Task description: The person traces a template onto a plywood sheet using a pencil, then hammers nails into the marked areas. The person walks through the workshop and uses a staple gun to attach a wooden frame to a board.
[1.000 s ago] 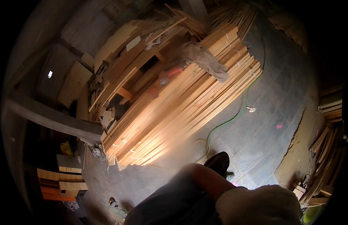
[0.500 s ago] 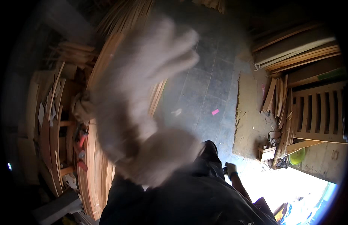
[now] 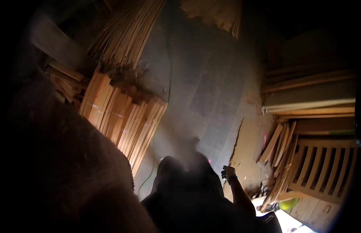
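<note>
A large, dark, brownish blurred shape, my left hand and arm (image 3: 85, 163), fills the left side very close to the camera. Its fingers do not show, and nothing held can be made out. Lower right of centre, my right hand (image 3: 228, 174) hangs beside my dark-clothed leg, in a pale glove with dark finger ends. The fingers look loosely bent and slightly apart, with nothing visible in them. Nearest to the left arm lies a stack of wooden boards (image 3: 122, 116), partly covered by it.
More thin wood strips (image 3: 130, 31) lie beyond the stack. A green cord (image 3: 169, 73) runs along the grey floor (image 3: 211, 77). On the right are stacked planks (image 3: 308, 97), a slatted wooden panel (image 3: 324, 167), leaning offcuts (image 3: 275, 143) and a yellow-green round object (image 3: 288, 204).
The blurred gloved left hand has moved from the middle to the left edge, now darker and closer. The view has shifted, bringing the board stack into sight. The right hand still hangs low.
</note>
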`<state>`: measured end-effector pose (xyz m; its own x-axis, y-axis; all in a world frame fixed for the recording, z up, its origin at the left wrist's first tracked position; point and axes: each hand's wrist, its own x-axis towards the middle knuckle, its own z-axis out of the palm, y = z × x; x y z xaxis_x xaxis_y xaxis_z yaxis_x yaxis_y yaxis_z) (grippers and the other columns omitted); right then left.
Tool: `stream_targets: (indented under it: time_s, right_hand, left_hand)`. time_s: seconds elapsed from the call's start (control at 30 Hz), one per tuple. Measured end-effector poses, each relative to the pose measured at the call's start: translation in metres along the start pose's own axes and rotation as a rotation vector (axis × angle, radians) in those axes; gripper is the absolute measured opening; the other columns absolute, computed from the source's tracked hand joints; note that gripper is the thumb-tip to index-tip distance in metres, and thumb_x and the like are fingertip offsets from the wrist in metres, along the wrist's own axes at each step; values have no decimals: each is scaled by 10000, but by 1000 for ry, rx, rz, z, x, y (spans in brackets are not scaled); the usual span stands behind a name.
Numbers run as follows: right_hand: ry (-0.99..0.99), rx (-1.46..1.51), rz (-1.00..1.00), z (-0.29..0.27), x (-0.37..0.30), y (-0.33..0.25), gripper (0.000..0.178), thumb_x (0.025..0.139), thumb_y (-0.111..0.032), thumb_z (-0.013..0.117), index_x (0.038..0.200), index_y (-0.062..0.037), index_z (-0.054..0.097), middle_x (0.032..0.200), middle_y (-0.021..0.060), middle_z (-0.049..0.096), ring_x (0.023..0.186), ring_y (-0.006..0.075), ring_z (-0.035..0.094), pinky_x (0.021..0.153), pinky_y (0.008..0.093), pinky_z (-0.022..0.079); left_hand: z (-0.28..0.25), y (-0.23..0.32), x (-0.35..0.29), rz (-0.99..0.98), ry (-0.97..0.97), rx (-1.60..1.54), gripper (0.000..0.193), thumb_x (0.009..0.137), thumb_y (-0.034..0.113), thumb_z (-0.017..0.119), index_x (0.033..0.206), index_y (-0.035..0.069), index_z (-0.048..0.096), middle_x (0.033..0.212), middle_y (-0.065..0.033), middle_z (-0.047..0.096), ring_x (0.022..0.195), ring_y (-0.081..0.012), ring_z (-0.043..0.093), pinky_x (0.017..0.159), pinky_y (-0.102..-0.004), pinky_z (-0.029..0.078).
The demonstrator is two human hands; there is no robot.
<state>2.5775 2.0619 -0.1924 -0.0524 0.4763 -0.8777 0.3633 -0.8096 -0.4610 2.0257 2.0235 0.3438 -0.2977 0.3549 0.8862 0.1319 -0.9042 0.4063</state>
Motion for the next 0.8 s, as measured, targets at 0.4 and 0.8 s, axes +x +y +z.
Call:
stream_targets:
  time_s: [0.4, 0.8]
  right_hand:
    - [-16, -534, -560, 46, 184, -489, 369, 985, -305, 591, 682, -94, 589, 588, 41, 583, 460, 164, 539, 456, 348, 435]
    - [-162, -1322, -471, 175, 334, -587, 325, 1010, -363, 551, 1010, -71, 693, 797, 154, 701, 631, 264, 664, 593, 447, 541]
  left_hand:
    - [-129, -289, 133, 3, 98, 120, 397, 929, 317, 661, 1182, 18, 593, 1146, -210, 675, 1014, -330, 694, 798, -427, 595]
    - [-320, -775, 172, -1055, 47, 352, 350, 907, 348, 663, 1069, 38, 657, 1068, -197, 711, 983, -337, 699, 823, -455, 572]
